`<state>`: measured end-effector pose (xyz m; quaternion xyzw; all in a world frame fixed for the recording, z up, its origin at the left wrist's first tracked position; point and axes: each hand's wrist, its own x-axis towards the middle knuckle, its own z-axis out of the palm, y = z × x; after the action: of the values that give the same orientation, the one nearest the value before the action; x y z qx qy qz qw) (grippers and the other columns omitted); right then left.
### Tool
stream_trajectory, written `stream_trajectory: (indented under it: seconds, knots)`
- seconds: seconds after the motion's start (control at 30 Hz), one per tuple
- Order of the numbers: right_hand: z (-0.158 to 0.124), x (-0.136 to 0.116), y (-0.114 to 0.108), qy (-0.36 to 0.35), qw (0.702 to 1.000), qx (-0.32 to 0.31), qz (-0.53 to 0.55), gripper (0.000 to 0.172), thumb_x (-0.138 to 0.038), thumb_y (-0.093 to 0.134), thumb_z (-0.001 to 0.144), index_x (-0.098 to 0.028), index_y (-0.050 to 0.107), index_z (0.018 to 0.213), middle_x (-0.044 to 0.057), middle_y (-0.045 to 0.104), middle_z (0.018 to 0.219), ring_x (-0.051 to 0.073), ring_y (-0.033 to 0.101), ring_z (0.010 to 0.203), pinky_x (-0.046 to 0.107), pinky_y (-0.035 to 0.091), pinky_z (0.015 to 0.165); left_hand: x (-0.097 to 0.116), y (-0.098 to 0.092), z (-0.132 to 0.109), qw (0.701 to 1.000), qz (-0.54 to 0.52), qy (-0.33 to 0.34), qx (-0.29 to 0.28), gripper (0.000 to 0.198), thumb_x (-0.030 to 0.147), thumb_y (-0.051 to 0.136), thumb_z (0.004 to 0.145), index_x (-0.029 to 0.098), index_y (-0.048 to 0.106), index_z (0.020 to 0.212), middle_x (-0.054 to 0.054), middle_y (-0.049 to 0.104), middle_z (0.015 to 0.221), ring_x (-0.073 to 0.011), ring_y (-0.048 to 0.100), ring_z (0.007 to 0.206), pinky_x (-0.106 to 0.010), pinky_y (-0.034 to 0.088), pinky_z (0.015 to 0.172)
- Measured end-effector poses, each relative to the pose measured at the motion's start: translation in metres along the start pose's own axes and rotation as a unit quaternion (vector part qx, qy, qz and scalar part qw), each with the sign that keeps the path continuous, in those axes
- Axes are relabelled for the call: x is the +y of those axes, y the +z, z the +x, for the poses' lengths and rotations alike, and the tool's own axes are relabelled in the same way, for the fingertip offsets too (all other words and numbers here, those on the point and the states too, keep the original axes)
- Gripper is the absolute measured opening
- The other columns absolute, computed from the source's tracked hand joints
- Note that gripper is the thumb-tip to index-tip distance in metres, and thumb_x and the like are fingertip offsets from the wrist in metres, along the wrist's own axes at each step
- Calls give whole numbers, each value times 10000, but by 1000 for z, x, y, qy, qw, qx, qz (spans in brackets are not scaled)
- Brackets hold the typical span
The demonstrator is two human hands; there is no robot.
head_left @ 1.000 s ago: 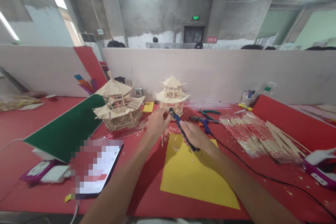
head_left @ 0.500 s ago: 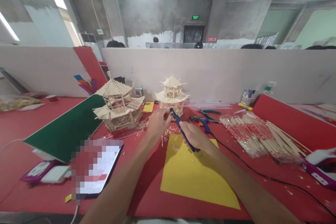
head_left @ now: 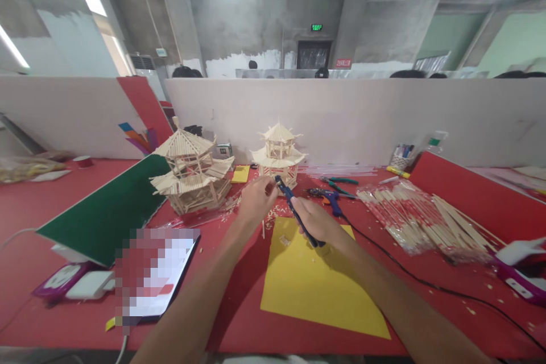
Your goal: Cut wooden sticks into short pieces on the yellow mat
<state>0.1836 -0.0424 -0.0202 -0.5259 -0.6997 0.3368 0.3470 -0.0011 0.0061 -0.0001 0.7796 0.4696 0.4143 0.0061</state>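
Dark blue pliers [head_left: 298, 213] slant across the middle, their handles in the closed fingers of my right hand [head_left: 314, 220]. At the tool's upper end, my left hand [head_left: 256, 200] is pinched right beside the jaws; whatever is in its fingertips is too small to make out. Below the left hand a short pale stick [head_left: 263, 229] shows against the red surface. Just behind both hands stands a small two-tiered pagoda model [head_left: 279, 153] built of wooden sticks. A yellow sheet [head_left: 315, 290] lies under the right hand, with a few wood bits on it.
A larger stick pagoda [head_left: 190, 173] stands left, near a green board [head_left: 106, 216] and a tablet [head_left: 170, 278]. Rightward are a blue glue gun [head_left: 333, 200] with a trailing cord, green-handled pliers [head_left: 339, 183] and bagged wooden sticks [head_left: 409, 213]. A partition [head_left: 358, 119] closes off the back.
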Motion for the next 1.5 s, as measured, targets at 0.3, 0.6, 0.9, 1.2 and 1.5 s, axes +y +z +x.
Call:
stream_trajectory:
  seconds: [0.3,0.6,0.9,1.2,1.5]
  knots:
    - [3,6,4,3,1000,-3,9,509,-682,252,953,-230,430,801,-22,543,611,141,580,420,236,376,397,0,1,0,999,28,19,-5,118,211,518,875,198,630,839,-48,690,869,-176,615,785,-266,422,721]
    - [6,7,-5,18,1000,6,-16,459,-614,231,986,-231,416,813,-27,537,644,127,565,447,226,376,421,4,-18,3,1000,15,9,-4,151,251,503,901,189,640,901,-39,711,894,-161,634,796,-254,442,734]
    - [8,3,-21,-63,978,75,-183,386,-469,278,1027,-209,502,849,10,618,679,160,610,642,245,346,610,-5,-20,-6,908,85,101,-397,125,183,575,780,194,699,793,-47,715,758,-165,615,646,-239,380,575]
    - [9,6,-23,-66,974,69,-206,391,-464,274,1035,-199,529,901,47,688,781,180,651,741,252,331,649,-14,2,-11,863,42,152,-481,88,196,637,775,217,707,824,4,709,779,-130,593,632,-219,364,554]
    - [11,10,-22,-74,960,31,-270,426,-470,277,1029,-187,569,901,84,696,827,211,652,819,266,328,684,-17,-40,6,974,-18,91,-208,267,319,481,939,193,650,1103,-78,698,1016,-187,645,864,-268,505,745]
